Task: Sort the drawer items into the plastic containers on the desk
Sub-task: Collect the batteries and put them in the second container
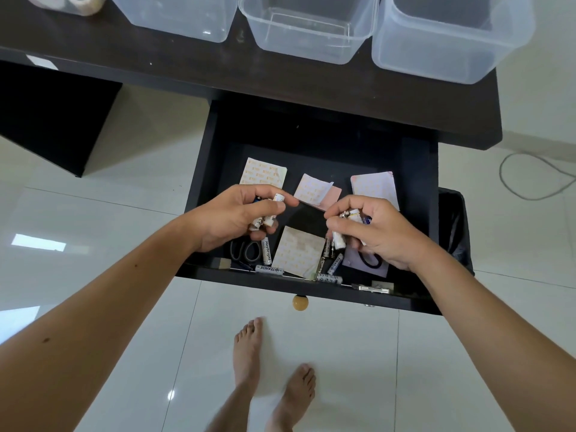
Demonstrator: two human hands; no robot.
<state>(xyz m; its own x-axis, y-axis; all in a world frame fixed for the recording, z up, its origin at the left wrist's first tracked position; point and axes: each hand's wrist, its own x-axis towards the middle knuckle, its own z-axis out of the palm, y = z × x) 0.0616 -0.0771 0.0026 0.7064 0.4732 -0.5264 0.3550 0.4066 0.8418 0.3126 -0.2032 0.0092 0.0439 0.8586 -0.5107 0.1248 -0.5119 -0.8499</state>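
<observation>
Each grip, left hand (232, 218) and right hand (372, 227), was curled around a loose bundle of batteries (338, 241) above the drawer (417, 188), and one could have slipped back down before reaching the containers (311, 48) beyond on the counter (187, 73).

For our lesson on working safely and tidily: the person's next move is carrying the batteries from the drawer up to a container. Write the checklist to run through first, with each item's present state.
1. Left hand grips its batteries firmly: ok, fingers curled round several.
2. Right hand grips its batteries firmly: ok, though one end sticks out below.
3. A container is free to receive them: ok, the middle container looks empty.
4. Drawer cleared of batteries: not ok, loose batteries remain near the front edge.
5. Scissors clear of the hands: ok, lying under the left hand, untouched.
6. Battery types match between hands: cannot tell.
</observation>
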